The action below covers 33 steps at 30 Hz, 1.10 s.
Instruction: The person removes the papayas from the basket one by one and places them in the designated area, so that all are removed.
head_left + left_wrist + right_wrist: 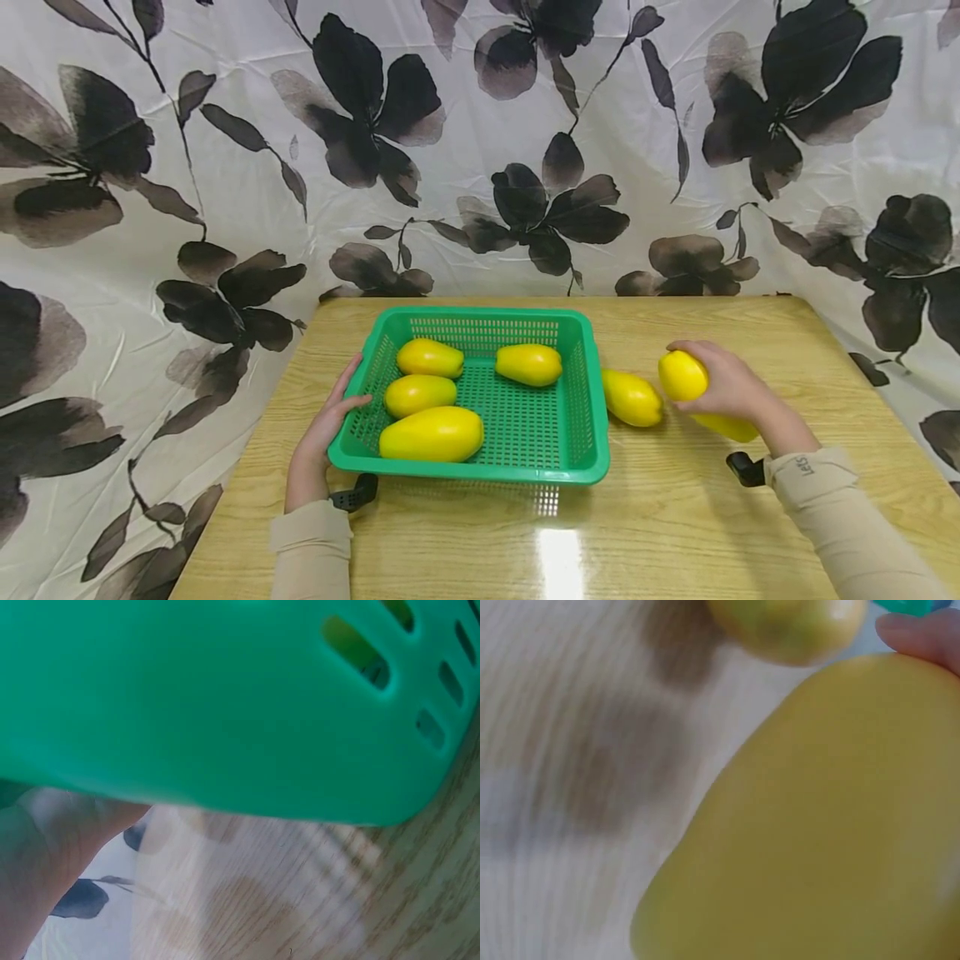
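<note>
My right hand (726,382) grips a yellow papaya (682,376) over the right side of the table. In the right wrist view this papaya (802,817) fills much of the picture, with a fingertip (900,631) at its upper edge. Another papaya (633,399) lies between that hand and a green plastic basket (480,477). Inside the basket are several papayas, three at the left and one papaya (528,365) at the back right. My left hand (324,435) holds the basket's left side, thumb over the rim. The left wrist view shows the basket's outer wall (187,712), which hides most of the fingers.
A light wooden table (450,550) carries everything. Behind it and at the left hangs a white cloth (465,108) with dark flowers. The basket's perforated floor (517,425) shows at its middle and front right.
</note>
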Each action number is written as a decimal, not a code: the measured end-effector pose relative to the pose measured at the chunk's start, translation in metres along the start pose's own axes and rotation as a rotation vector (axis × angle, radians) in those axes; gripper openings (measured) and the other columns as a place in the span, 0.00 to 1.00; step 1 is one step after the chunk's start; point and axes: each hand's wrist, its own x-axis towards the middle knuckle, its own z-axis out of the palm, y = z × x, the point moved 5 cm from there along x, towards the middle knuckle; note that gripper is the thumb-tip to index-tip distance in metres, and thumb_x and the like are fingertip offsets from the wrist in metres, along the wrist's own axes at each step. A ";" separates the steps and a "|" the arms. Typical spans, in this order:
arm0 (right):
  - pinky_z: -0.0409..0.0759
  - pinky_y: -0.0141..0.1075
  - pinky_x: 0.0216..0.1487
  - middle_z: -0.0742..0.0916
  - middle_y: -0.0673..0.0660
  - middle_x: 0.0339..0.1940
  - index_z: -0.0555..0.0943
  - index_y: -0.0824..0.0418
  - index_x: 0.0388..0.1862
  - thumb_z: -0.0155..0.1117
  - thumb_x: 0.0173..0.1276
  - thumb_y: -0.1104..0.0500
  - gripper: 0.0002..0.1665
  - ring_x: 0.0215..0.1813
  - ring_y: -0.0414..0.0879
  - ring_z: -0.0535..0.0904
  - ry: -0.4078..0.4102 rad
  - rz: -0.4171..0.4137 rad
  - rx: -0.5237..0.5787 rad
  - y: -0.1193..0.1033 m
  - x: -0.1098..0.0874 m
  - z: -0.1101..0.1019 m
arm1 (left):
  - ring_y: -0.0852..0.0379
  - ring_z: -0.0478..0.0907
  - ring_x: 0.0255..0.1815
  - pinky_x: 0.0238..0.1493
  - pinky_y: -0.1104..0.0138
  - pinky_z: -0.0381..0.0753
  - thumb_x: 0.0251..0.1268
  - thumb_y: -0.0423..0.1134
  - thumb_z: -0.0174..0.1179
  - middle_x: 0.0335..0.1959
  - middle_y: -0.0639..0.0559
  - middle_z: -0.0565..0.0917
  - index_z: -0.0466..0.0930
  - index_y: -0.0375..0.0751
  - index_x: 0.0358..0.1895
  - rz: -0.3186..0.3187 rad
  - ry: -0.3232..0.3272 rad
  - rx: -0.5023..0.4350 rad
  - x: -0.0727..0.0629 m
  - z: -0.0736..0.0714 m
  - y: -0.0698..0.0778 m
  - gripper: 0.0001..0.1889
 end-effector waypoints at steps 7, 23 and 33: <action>0.71 0.59 0.43 0.74 0.67 0.54 0.68 0.62 0.60 0.78 0.38 0.55 0.48 0.50 0.63 0.71 -0.006 0.032 -0.020 0.014 -0.002 0.016 | 0.40 0.55 0.64 0.49 0.60 0.73 0.68 0.35 0.44 0.73 0.51 0.35 0.38 0.67 0.72 -0.021 0.004 0.023 -0.002 0.000 -0.001 0.36; 0.67 0.61 0.47 0.74 0.68 0.54 0.67 0.63 0.61 0.78 0.38 0.51 0.50 0.51 0.64 0.70 -0.043 0.068 -0.008 0.031 -0.004 0.040 | 0.42 0.53 0.65 0.50 0.63 0.72 0.68 0.32 0.42 0.73 0.49 0.37 0.36 0.63 0.73 -0.001 -0.012 -0.021 -0.002 0.002 0.001 0.37; 0.66 0.63 0.48 0.73 0.69 0.56 0.65 0.61 0.64 0.77 0.39 0.48 0.52 0.53 0.66 0.68 -0.057 0.098 -0.022 0.033 -0.003 0.043 | 0.44 0.58 0.62 0.50 0.61 0.73 0.68 0.32 0.43 0.73 0.49 0.38 0.37 0.64 0.73 -0.007 -0.005 -0.011 -0.001 0.001 0.000 0.37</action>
